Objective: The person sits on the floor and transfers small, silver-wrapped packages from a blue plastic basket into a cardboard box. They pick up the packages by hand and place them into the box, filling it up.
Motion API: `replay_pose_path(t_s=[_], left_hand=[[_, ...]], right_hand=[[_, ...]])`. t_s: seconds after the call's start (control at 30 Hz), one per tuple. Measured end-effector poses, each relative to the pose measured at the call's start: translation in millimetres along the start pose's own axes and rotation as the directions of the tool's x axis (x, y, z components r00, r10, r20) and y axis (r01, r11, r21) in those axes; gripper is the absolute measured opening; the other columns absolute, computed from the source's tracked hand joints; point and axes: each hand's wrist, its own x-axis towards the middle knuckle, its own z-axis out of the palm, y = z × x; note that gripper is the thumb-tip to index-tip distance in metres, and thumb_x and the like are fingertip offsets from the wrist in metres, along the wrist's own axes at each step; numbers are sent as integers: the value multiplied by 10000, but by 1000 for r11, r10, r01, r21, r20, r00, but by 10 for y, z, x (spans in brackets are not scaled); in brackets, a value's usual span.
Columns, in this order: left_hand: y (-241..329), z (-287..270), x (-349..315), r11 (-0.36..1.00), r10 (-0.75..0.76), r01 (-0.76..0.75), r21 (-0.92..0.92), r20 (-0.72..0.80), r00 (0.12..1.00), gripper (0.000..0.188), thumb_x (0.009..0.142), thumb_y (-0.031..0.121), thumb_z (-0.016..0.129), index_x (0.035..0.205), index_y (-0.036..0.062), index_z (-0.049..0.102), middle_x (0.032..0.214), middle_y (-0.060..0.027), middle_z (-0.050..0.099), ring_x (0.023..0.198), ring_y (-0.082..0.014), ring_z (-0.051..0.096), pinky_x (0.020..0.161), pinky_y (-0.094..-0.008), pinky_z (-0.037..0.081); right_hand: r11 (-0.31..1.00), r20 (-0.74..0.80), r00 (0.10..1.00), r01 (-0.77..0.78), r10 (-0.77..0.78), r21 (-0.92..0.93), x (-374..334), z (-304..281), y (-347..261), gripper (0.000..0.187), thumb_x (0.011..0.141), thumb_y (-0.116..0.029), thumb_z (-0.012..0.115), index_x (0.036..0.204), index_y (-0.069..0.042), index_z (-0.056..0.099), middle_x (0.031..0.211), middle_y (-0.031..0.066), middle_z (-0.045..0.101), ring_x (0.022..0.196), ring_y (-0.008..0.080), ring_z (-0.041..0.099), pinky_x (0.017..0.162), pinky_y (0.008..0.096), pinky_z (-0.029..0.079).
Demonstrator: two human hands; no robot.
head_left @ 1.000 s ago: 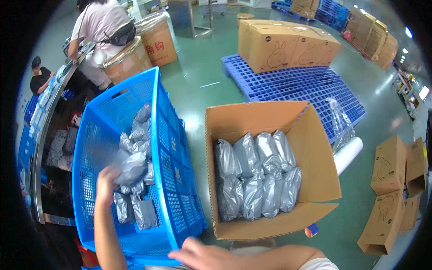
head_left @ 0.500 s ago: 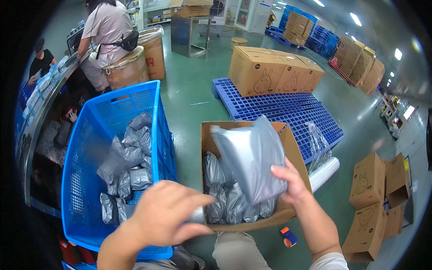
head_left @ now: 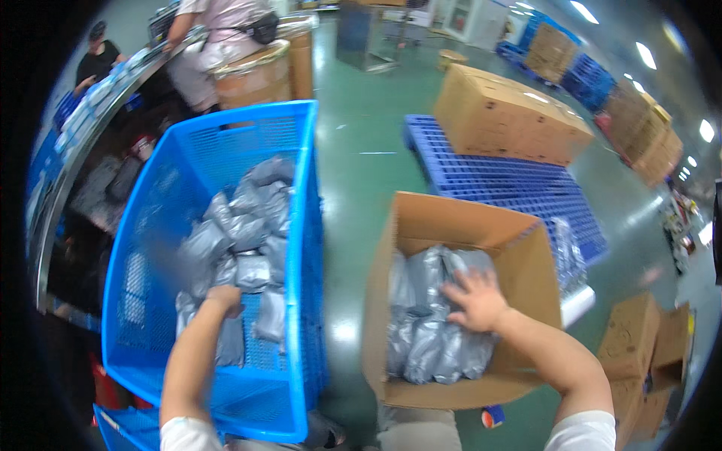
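Note:
My right hand (head_left: 479,302) lies with spread fingers on the grey plastic packages (head_left: 427,342) inside an open cardboard box (head_left: 519,218). These bulging packages are packed side by side and cover the box's bottom. On the left, my left hand (head_left: 226,299) reaches down into a large blue plastic crate (head_left: 304,225). Its fingers are curled at the upper end of a grey plastic package (head_left: 232,344); the fingertips are partly hidden. More shiny grey packages (head_left: 252,272) lie in a loose heap around that hand.
Beyond the box, a closed carton (head_left: 511,113) stands on a blue pallet (head_left: 481,173). A clear plastic roll (head_left: 577,304) lies right of the box, near empty cartons (head_left: 630,338). A metal-edged workbench (head_left: 71,177) runs along the left, with two people beside it.
The large grey package has left my right hand, which now rests in the box. My left hand has moved from beside the box down into the crate. The whole view has shifted.

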Motion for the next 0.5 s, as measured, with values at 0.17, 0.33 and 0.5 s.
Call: replay_pose_path(t_s=[0.17, 0.33, 0.5], left_hand=[[215, 417, 923, 878, -124, 132, -460, 48, 991, 606, 888, 485, 624, 1267, 12, 643, 1374, -214, 572, 1287, -340, 553, 1075, -428, 440], [280, 1187, 1337, 628, -315, 327, -707, 153, 937, 971, 803, 603, 692, 1499, 8, 369, 1502, -243, 432, 1378, -367, 451, 1132, -438, 380], [1134, 1272, 1247, 651, -223, 283, -704, 179, 958, 1277, 735, 490, 826, 1579, 173, -80, 1580, -287, 236, 1442, -436, 309, 1174, -490, 317]], right_hand=[[411, 183, 627, -675, 757, 614, 245, 618, 645, 1165, 667, -399, 826, 1574, -125, 150, 1441, 357, 371, 1347, 471, 404, 1105, 476, 395], [381, 209, 499, -821, 841, 426, 355, 497, 293, 1049, 756, -471, 746, 1575, -158, 170, 1395, 346, 412, 1224, 485, 521, 1069, 487, 429], [457, 67, 463, -885, 884, 93, 473, 527, 367, 987, 844, -571, 648, 1529, 4, 230, 1466, 337, 335, 1309, 474, 432, 1112, 487, 364]])
